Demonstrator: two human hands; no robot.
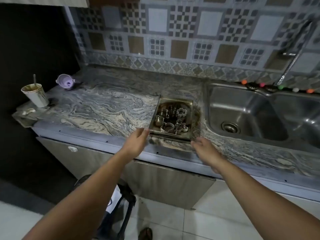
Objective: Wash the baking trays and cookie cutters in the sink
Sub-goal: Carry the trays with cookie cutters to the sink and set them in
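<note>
cookie cutters [170, 119] in baking tray [190, 118], left of sink [242, 110].

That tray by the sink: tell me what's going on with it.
A person reaches both hands toward the baking tray on the counter. The left hand is at its near left corner, the right hand open near the right corner. Cookie cutters lie in it. The sink beside it holds nothing yet.

Both my bare arms stretch forward. My left hand [136, 142] is open, fingers [144, 131] spread and extended. My right hand [205, 149] looks loosely open too, palm turned inward, though blurred.
</note>
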